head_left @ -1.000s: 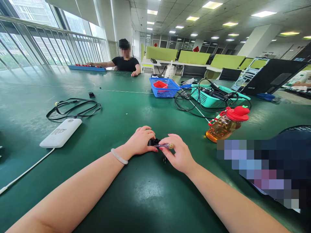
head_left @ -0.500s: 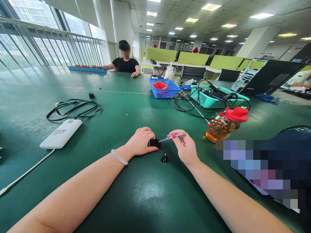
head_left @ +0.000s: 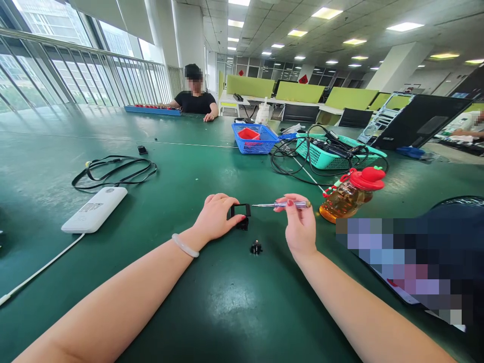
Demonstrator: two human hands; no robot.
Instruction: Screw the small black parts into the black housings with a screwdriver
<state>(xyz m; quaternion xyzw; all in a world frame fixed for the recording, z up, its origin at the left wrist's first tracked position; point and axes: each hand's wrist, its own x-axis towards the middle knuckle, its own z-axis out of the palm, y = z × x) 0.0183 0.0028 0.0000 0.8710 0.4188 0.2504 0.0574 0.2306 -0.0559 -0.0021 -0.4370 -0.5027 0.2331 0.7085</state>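
My left hand grips a small black square frame between thumb and fingers. Just under the frame, by the thumb, is another black piece; whether the two are joined I cannot tell. In my right hand is a slim screwdriver with a clear purplish handle, its shaft level and pointing left. The tip lies close to the frame's right side, apparently just clear of it. A small black part with metal prongs rests on the green table, nearer to me than both hands.
On the left lie a white power bank and a looped black cord. A bottle with a red lid stands right of my right hand. Behind are a blue basket and a teal basket of cables. Across sits a person beside a blue tray.
The screwdriver has drawn back to the right, off the black piece, and levelled out. The square frame now shows raised in my left hand. Across the table, the blue tray has shifted right.
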